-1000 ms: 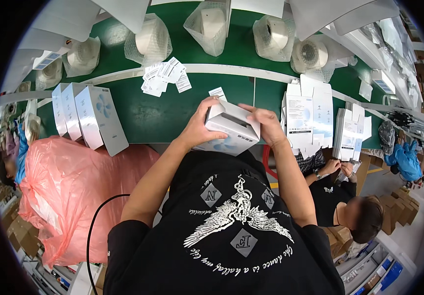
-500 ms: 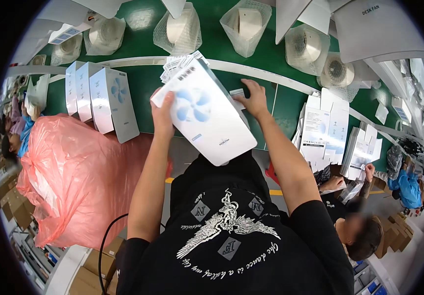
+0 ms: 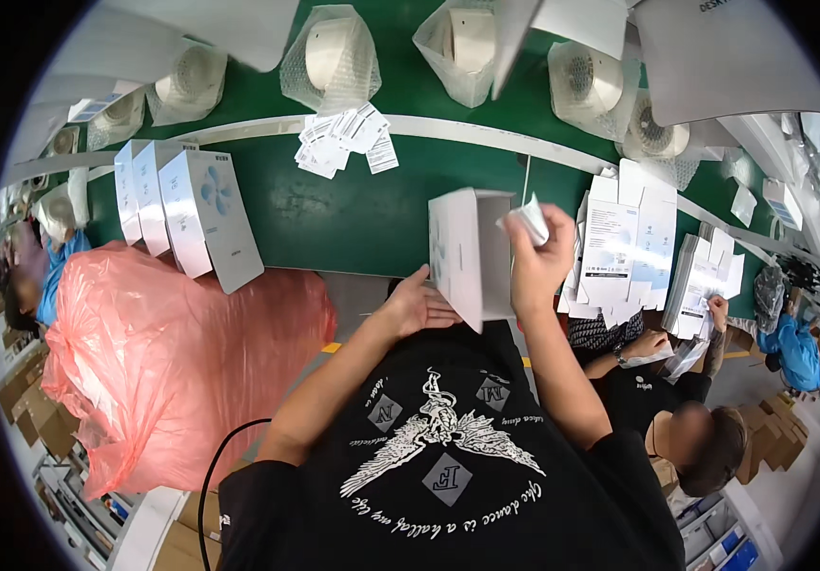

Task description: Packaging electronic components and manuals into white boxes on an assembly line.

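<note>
A white desk-fan box stands tilted in front of me, its open side turned to the right so that part of the inside shows. My left hand grips it low on the left, the thumb against the printed face and the fingers partly hidden beneath. Just right of the opening, my right hand pinches a small folded white paper. Beyond the box, a loose pile of printed white slips lies on the green tabletop.
Three printed boxes stand at the left, above a big pink plastic bag. Bubble-wrapped fans line the far side behind a white rail. Flattened cartons are stacked at the right, near a co-worker.
The box has turned from printed face up to open side facing right. My left hand has shifted to its lower edge. My right hand has moved right and nearer, holding the folded paper.
</note>
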A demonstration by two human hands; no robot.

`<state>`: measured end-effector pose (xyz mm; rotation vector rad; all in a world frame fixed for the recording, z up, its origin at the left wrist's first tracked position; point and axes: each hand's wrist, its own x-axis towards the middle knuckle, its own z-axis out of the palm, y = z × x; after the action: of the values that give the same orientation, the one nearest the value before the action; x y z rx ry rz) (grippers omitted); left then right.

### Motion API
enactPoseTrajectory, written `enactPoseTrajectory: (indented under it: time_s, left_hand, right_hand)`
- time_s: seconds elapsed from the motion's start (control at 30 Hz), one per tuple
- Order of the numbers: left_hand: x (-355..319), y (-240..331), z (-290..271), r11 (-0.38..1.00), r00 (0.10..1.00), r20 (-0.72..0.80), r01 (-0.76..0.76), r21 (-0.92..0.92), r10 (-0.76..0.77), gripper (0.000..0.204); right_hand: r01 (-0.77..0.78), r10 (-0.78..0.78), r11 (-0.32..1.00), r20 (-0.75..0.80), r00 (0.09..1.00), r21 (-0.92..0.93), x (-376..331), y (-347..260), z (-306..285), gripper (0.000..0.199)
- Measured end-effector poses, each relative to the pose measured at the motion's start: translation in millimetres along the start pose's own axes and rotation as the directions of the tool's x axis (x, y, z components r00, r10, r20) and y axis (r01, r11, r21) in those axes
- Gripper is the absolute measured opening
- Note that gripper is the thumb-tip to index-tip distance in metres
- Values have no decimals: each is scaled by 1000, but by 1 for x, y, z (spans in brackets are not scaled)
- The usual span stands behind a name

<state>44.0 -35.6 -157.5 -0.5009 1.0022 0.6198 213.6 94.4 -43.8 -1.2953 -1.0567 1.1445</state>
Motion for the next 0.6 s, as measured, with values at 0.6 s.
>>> enactPoseTrajectory:
  time_s: [0.6]
  left_hand:
    - [-109,132,294,-871,972,214,-21,491,97,31]
  right_hand:
    - [24,8,45,24,1000,-999,414,37,-225,94]
